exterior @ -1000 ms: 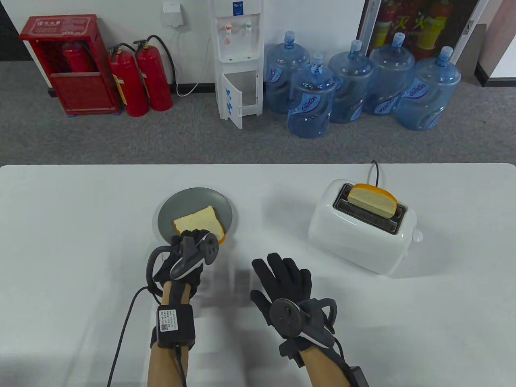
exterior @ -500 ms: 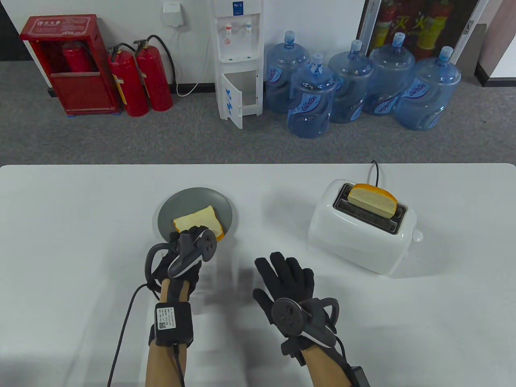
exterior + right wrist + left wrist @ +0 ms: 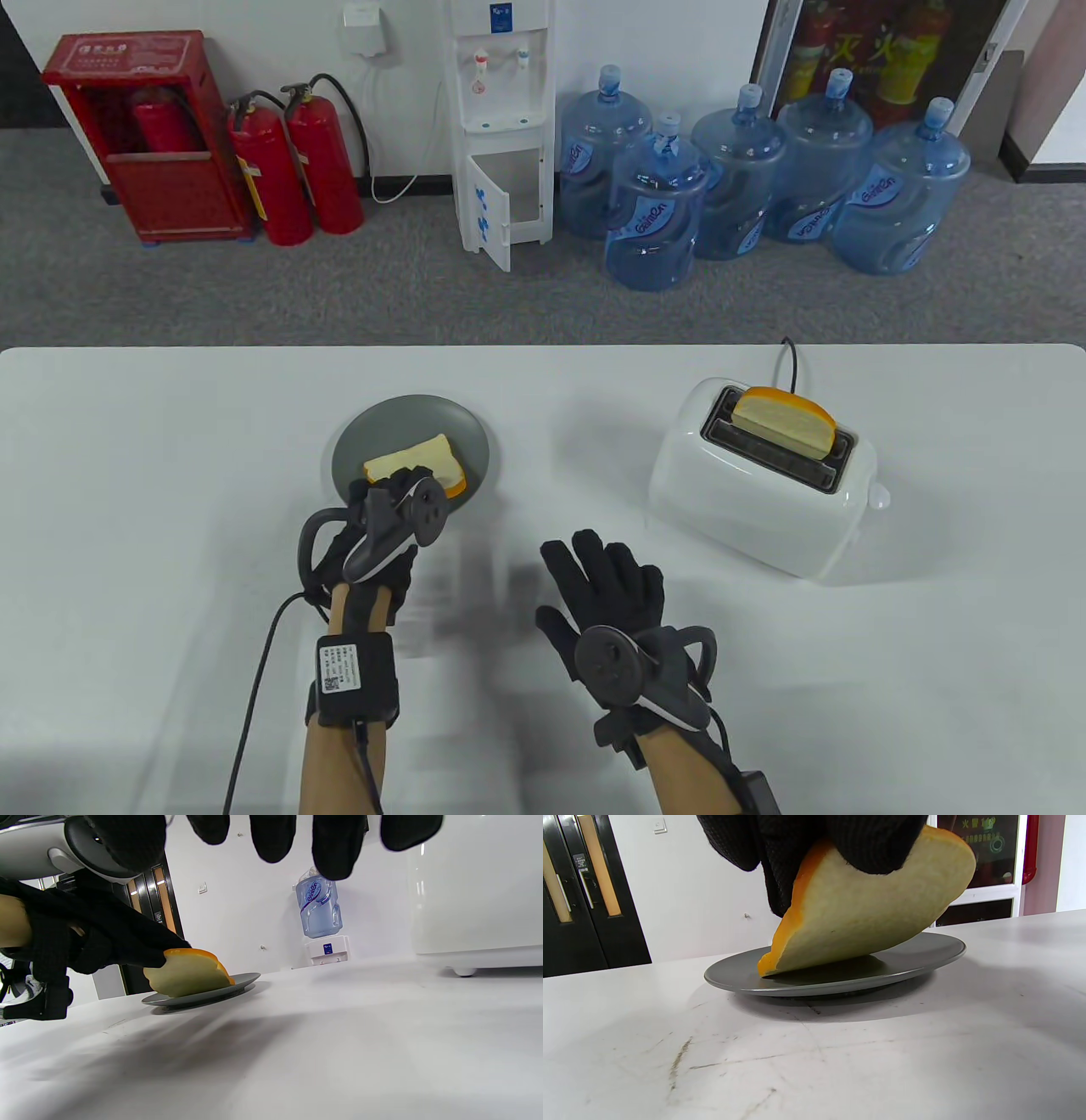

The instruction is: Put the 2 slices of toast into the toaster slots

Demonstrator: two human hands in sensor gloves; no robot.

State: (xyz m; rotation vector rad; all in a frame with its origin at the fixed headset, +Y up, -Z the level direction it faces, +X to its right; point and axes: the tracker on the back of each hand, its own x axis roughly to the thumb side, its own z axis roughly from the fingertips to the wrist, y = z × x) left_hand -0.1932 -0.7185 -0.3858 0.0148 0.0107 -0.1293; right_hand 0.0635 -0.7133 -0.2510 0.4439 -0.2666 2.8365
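Observation:
A slice of toast (image 3: pixel 420 463) lies on the grey plate (image 3: pixel 382 424) left of centre. My left hand (image 3: pixel 399 497) pinches its near edge; in the left wrist view the toast (image 3: pixel 865 916) is tilted up, with one corner still on the plate (image 3: pixel 925 957). The white toaster (image 3: pixel 755 501) stands at the right, with the other slice (image 3: pixel 785 420) upright in its far slot and the near slot empty. My right hand (image 3: pixel 602 577) hovers over the table between plate and toaster with straight fingers, holding nothing. From the right wrist view the toast (image 3: pixel 186 976) and toaster (image 3: pixel 475 887) both show.
The toaster's black cord (image 3: pixel 791 356) runs off the table's far edge. Beyond the table stand water bottles (image 3: pixel 747 187), a dispenser (image 3: pixel 501 127) and fire extinguishers (image 3: pixel 297 170) on the floor.
My left hand has shifted slightly left and forward over the toast, and the slice has tipped up at its near edge. The right hand drifted a little to the right.

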